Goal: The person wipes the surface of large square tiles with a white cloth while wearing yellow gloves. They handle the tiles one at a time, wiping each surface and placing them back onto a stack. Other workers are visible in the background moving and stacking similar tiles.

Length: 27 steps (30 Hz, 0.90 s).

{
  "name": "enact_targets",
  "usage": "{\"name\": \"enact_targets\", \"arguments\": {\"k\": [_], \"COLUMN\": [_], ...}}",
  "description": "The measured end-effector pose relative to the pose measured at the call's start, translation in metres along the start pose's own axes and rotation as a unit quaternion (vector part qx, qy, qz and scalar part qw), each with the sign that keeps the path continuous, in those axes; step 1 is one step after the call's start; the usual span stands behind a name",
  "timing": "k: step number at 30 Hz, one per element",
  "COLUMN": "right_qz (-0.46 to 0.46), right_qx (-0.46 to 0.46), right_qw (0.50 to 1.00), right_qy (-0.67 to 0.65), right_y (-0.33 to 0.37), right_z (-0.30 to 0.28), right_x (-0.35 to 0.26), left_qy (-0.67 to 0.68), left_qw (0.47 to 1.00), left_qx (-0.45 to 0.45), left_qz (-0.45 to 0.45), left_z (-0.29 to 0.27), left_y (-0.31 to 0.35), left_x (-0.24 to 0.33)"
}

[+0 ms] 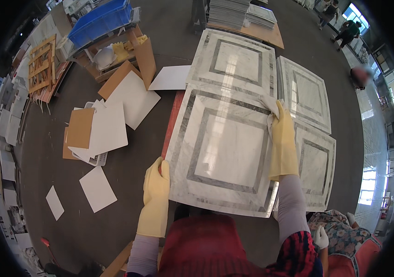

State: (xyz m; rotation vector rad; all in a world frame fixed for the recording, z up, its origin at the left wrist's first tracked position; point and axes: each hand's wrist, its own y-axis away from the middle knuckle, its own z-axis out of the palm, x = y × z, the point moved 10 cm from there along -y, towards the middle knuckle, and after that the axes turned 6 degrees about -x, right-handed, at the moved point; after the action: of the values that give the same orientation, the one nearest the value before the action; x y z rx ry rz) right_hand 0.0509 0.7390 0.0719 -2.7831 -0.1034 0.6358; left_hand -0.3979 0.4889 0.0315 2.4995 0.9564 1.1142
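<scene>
Red garment [206, 237] | right hand [283, 125] clutching cloth [268, 104] | left hand [156, 177] at panel [228, 159], grip unclear

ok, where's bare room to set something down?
Near slab: inside its grey frame, between left hand and right hand. Floor: between that slab and the scattered boards. Crowded: slab's right edge, with right hand, cloth, neighbouring slab.

The gloved left hand [154, 180] is pointing forward, its fingers [159, 162] bending; the grey-sleeved left forearm [143, 253] is lying behind and slightly left of them. The gloved right hand [283, 123] is reaching farther forward, fingers curling together, the right forearm [293, 203] extending behind them.
</scene>
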Motion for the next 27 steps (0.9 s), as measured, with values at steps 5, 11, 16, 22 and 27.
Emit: {"name": "enact_targets", "arguments": {"k": [5, 11, 16, 22, 27], "right_qz": [0.005, -0.022, 0.003, -0.227, -0.314], "right_qx": [-0.048, -0.106, -0.169, -0.217, -0.186], "right_qw": [0.998, 0.990, 0.968, 0.942, 0.929], "right_qy": [-0.047, 0.088, 0.188, 0.117, 0.064], "right_y": [0.070, 0.207, 0.251, 0.245, 0.249], "right_z": [-0.026, -0.044, -0.019, 0.061, 0.076], "right_x": [-0.040, -0.063, -0.131, -0.318, -0.388], "left_qy": [0.017, 0.014, 0.025, 0.306, 0.783], "left_qw": [1.000, 1.000, 0.999, 0.949, 0.603], "left_qx": [-0.002, -0.025, -0.032, -0.074, -0.153], "left_qz": [-0.007, -0.009, 0.009, 0.020, 0.002], "left_z": [-0.002, 0.001, 0.002, 0.006, 0.030], "left_y": [0.001, -0.005, -0.003, -0.013, -0.027], "left_x": [-0.006, -0.007, -0.002, -0.026, -0.066]}}
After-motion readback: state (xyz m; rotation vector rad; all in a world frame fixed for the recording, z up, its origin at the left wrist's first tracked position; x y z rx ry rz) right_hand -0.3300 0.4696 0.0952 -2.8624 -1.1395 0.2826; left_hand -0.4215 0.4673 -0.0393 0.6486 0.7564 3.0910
